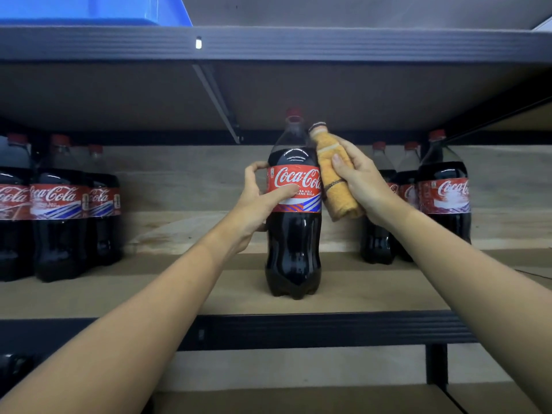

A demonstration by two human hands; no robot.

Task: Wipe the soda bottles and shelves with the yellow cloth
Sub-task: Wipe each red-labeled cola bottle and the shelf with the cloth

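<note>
A large cola bottle (294,234) with a red label and red cap stands upright near the front of the wooden shelf (209,294). My left hand (257,201) grips it at the label, thumb across the front and fingers round the back. My right hand (358,183) holds the folded yellow cloth (334,177) against the bottle's right shoulder, thumb pressed on the cloth. The cloth's top end reaches up to the bottle's neck.
Several more cola bottles stand at the left (59,210) and a few at the right (445,198) of the same shelf. The shelf above (268,43) hangs low over the caps, with a blue bin (89,10) on it. A dark front rail (298,327) edges the shelf.
</note>
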